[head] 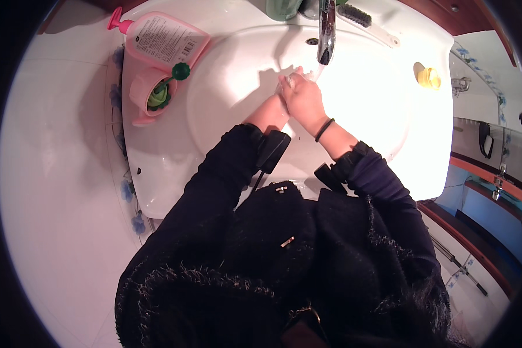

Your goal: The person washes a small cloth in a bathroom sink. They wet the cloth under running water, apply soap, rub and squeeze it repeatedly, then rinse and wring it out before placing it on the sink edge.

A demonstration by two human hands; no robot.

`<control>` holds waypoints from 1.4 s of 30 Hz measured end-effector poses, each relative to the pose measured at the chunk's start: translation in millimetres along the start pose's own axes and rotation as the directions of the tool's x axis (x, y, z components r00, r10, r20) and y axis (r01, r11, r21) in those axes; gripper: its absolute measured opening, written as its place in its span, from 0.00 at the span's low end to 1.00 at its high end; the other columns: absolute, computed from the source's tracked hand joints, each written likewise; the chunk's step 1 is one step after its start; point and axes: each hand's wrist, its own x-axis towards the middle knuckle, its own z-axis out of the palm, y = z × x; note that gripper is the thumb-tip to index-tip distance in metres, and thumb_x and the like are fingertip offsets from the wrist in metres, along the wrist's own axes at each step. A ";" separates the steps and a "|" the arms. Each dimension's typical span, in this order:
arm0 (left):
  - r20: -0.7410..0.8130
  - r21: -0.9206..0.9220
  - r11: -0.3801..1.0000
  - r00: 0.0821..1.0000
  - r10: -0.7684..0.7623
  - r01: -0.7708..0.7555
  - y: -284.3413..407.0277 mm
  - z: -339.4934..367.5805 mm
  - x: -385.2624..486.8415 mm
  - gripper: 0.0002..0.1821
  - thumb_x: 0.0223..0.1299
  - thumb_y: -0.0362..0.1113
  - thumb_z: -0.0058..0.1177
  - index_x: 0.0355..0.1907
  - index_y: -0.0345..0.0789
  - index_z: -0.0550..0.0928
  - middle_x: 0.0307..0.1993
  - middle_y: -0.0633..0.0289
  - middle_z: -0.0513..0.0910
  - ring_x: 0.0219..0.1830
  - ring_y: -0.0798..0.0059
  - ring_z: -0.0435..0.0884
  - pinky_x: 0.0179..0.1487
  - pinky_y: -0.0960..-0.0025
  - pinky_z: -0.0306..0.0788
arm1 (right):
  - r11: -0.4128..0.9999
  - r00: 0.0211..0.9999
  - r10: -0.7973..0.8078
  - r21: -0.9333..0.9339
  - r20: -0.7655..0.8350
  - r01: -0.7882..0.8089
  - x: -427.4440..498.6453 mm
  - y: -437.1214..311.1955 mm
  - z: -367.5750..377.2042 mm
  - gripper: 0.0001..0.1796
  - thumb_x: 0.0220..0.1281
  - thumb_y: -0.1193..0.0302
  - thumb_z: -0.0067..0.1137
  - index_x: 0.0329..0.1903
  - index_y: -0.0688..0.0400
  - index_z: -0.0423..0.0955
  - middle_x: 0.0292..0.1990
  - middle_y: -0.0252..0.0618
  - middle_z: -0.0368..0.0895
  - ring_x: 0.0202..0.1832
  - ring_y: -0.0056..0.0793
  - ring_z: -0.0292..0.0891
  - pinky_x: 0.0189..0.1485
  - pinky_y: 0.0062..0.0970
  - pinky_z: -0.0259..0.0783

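Observation:
Under the chrome faucet point(327, 35), my two hands are pressed together over the white washbasin point(226, 95). My right hand point(304, 96) lies on top, its fingers bent over the other hand. My left hand point(283, 89) is mostly hidden beneath it, so its fingers cannot be made out. Water runs from the spout beside my right hand, and white wet patches, perhaps lather, show on the fingers. Whether anything small sits between the palms cannot be seen. A dark hair tie point(324, 130) circles my right wrist.
On the left rim are a pink pump bottle point(167, 41) and a pink cup point(141, 89) holding a green item point(158, 95). A scrubbing brush point(367, 24) and a green container point(282, 9) stand behind. A small yellow object point(429, 78) sits right.

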 end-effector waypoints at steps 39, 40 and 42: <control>0.038 -0.011 0.991 0.990 0.134 -0.134 -2.7 -6.1 3.1 0.14 0.61 0.48 0.43 0.36 0.39 0.72 0.29 0.67 0.75 0.33 0.73 0.74 0.40 0.70 0.69 | 0.996 0.996 -0.077 0.047 0.036 0.075 -4.2 -1.5 -6.7 0.20 0.59 0.56 0.46 0.30 0.63 0.72 0.28 0.58 0.75 0.33 0.54 0.73 0.36 0.42 0.69; 0.010 -0.046 0.995 0.996 0.089 -0.088 -4.7 -6.2 3.6 0.14 0.62 0.47 0.43 0.36 0.39 0.72 0.29 0.67 0.75 0.33 0.74 0.74 0.39 0.70 0.70 | 0.999 0.998 -0.034 -0.006 0.050 0.034 -0.6 1.4 -5.6 0.20 0.59 0.57 0.46 0.29 0.63 0.72 0.28 0.58 0.75 0.32 0.54 0.72 0.36 0.42 0.69; -0.056 -0.146 0.989 0.998 -0.011 0.003 -9.0 -4.3 6.0 0.14 0.62 0.47 0.41 0.36 0.39 0.72 0.28 0.67 0.75 0.33 0.74 0.75 0.37 0.70 0.70 | 0.997 0.999 -0.032 -0.067 0.015 0.033 8.6 11.7 -1.9 0.20 0.60 0.58 0.45 0.29 0.64 0.72 0.27 0.58 0.75 0.31 0.55 0.72 0.35 0.43 0.69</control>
